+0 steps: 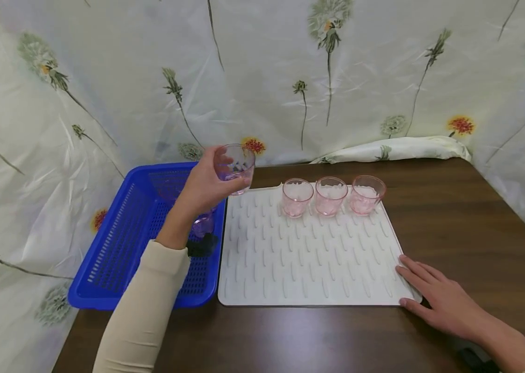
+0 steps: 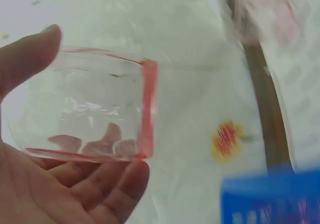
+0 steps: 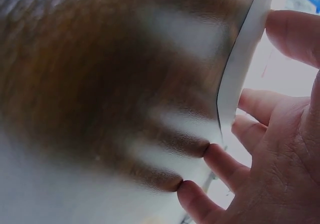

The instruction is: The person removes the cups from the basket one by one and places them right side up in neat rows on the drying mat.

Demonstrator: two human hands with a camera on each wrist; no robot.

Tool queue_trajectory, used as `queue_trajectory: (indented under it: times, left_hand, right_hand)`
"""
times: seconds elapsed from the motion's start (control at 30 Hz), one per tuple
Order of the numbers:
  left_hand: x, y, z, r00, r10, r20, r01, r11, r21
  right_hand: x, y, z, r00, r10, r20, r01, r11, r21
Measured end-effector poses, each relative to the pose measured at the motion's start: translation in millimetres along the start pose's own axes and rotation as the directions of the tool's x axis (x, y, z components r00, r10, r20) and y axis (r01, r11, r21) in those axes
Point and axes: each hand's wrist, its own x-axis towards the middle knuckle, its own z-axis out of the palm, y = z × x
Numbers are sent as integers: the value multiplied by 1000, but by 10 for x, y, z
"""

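In the head view my left hand (image 1: 206, 181) grips a clear pink-tinted glass (image 1: 240, 168) above the gap between basket and mat. The left wrist view shows the thumb on one side of this glass (image 2: 100, 104) and the fingers curled round the other. My right hand (image 1: 444, 295) rests with spread fingers at the front right corner of a white ridged mat (image 1: 309, 259); in the right wrist view its fingertips touch the mat's edge (image 3: 232, 84) and the table. Three pink glasses, a left one (image 1: 297, 198), a middle one (image 1: 330, 197) and a right one (image 1: 366, 195), stand along the mat's back edge.
A blue plastic basket (image 1: 108, 259) stands left of the mat, with at least one purple-looking glass (image 1: 203, 224) inside, partly hidden by my left arm. Brown wooden table (image 1: 449, 207) surrounds the mat. A flower-printed cloth (image 1: 262, 77) hangs behind, with a fold lying on the back edge.
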Motion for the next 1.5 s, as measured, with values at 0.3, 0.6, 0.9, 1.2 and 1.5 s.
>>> queue_trajectory:
  times: [0.3,0.6,0.9,1.2,1.5]
  left_hand:
    - [-62,379,540,991,-8,-133,6,1000,-21]
    - [82,130,910,957,-87,-275,35,981,-189]
    - [282,-287,1248,910,-234,-341,73,902,-425]
    - [393,-580,1506,872,-336,-355,77,812,-579]
    - [446,-723,1547,880,-328,-344,84,819,-568]
  right_hand:
    - [-19,15,-11,1000,14,-9,-14,1000,-9]
    - [1,4,-16,1000,2,2,-2,1000,0]
    - [10,16,12,1000,15,20,-15,1000,3]
    - [26,-30,-18,1000,2,10,-3,1000,9]
    - [8,-31,-36,999,31,28,-31,1000,-2]
